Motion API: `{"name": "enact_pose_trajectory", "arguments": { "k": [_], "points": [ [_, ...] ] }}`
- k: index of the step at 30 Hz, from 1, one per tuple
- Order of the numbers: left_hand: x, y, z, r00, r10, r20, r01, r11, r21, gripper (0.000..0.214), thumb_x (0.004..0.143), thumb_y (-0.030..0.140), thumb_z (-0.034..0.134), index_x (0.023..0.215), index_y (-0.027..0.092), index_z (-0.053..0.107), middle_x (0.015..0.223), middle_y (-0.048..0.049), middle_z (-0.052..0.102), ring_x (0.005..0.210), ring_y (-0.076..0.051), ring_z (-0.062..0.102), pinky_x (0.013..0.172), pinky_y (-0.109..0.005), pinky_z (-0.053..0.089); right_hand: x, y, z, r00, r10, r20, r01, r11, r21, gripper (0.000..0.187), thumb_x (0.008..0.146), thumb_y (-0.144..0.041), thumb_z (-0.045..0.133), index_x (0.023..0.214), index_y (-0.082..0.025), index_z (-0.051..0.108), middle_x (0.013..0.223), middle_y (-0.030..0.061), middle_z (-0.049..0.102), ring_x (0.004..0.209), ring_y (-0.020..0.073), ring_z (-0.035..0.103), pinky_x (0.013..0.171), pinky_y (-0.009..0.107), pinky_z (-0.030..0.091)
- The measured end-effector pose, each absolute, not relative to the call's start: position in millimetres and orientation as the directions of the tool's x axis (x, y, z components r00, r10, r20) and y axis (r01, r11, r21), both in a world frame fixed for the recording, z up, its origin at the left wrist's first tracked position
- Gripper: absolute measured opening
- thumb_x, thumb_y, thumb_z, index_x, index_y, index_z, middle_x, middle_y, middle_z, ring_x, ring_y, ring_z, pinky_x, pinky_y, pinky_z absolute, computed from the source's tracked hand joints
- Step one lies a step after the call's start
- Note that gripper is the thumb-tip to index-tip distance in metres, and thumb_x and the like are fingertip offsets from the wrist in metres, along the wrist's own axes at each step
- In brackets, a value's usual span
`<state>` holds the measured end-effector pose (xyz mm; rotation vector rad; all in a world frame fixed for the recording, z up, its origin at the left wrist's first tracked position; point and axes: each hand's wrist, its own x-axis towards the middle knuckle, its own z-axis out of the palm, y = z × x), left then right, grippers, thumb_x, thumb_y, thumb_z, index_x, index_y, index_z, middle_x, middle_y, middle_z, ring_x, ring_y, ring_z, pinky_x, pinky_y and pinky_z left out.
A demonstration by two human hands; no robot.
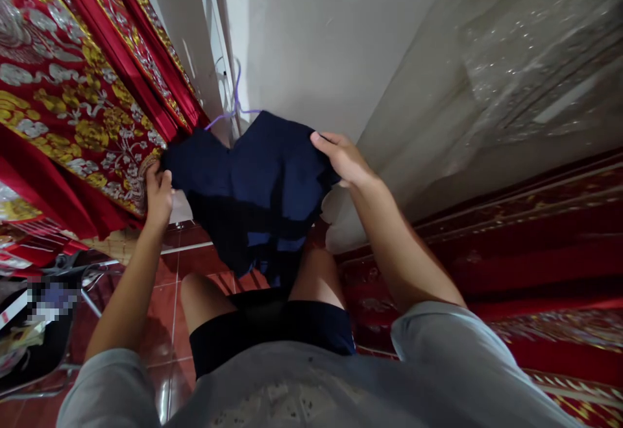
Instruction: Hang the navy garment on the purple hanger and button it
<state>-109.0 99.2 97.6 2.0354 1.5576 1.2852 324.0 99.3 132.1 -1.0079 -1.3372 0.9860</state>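
A dark navy shirt (pixel 253 175) with a V-shaped neckline hangs in front of me on a purple hanger (pixel 237 93). The hanger's hook reaches up beside a narrow white upright. My left hand (pixel 159 195) grips the shirt at its left sleeve, close to the red embroidered cloth. On the other side, my right hand (pixel 343 158) pinches the right shoulder or sleeve, thumb on top. Between my hands the shirt is spread wide, and its lower part falls in shadow above my knees.
Red cloth with gold and silver embroidery (pixel 87 90) hangs at the left. A folding chair (pixel 43 343) with items on it stands lower left on red floor tiles (pixel 165 324). Clear plastic sheeting (pixel 511 71) covers the right side, above more red fabric (pixel 487 252).
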Motion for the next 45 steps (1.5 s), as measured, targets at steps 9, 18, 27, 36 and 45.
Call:
{"name": "enact_pose_trajectory", "arguments": {
  "k": [9, 18, 27, 36, 45],
  "points": [
    [-19, 40, 158, 0.106, 0.84, 0.532, 0.423, -0.522, 0.741, 0.072, 0.101, 0.074, 0.022, 0.149, 0.024, 0.043, 0.129, -0.0157, 0.068, 0.115, -0.026, 0.07, 0.101, -0.046, 0.055, 287, 32, 153, -0.053, 0.909, 0.414, 0.053, 0.416, -0.908, 0.053, 0.088, -0.074, 0.06, 0.074, -0.023, 0.058, 0.069, 0.0021, 0.059, 0.073, 0.0205, 0.06, 0.071, 0.037, 0.053],
    [-14, 22, 165, 0.367, 0.92, -0.135, 0.199, 0.064, 0.978, 0.033, 0.09, 0.046, 0.057, 0.107, 0.019, 0.068, 0.097, -0.0143, 0.075, 0.094, -0.03, 0.074, 0.087, -0.052, 0.062, 259, 16, 137, -0.709, 0.641, 0.294, 0.001, 0.418, -0.909, 0.061, 0.101, -0.073, 0.034, 0.122, -0.027, 0.067, 0.134, 0.0088, 0.067, 0.124, 0.0237, 0.062, 0.111, 0.045, 0.049],
    [-54, -16, 189, 0.505, 0.846, -0.171, 0.664, -0.254, 0.704, 0.022, 0.085, 0.036, 0.049, 0.09, 0.024, 0.067, 0.085, -0.0015, 0.07, 0.077, -0.021, 0.065, 0.075, -0.033, 0.056, 276, 94, 73, -0.357, 0.89, 0.285, 0.219, 0.377, -0.9, 0.061, 0.088, -0.069, 0.064, 0.135, -0.03, 0.064, 0.151, 0.0087, 0.057, 0.139, 0.0292, 0.052, 0.117, 0.051, 0.04],
    [-87, 21, 187, 0.291, 0.924, 0.249, 0.647, -0.382, 0.66, 0.024, 0.09, 0.042, 0.059, 0.099, 0.024, 0.071, 0.103, -0.0063, 0.075, 0.103, -0.03, 0.071, 0.1, -0.048, 0.054, 288, 91, 85, -0.367, 0.929, 0.038, -0.049, 0.022, -0.999, 0.06, 0.073, -0.082, 0.068, 0.082, -0.022, 0.064, 0.071, 0.0042, 0.066, 0.064, 0.0195, 0.064, 0.057, 0.033, 0.053],
    [-58, 19, 160, 0.012, 0.565, 0.825, 0.842, -0.451, 0.297, 0.043, 0.103, 0.041, 0.053, 0.138, 0.018, 0.05, 0.131, -0.0132, 0.061, 0.132, -0.03, 0.054, 0.118, -0.058, 0.038, 296, 155, 144, 0.118, 0.896, 0.429, -0.052, 0.437, -0.898, 0.061, 0.083, -0.082, 0.056, 0.095, -0.023, 0.067, 0.108, 0.0127, 0.074, 0.121, 0.034, 0.065, 0.097, 0.053, 0.056]
  ]
}}
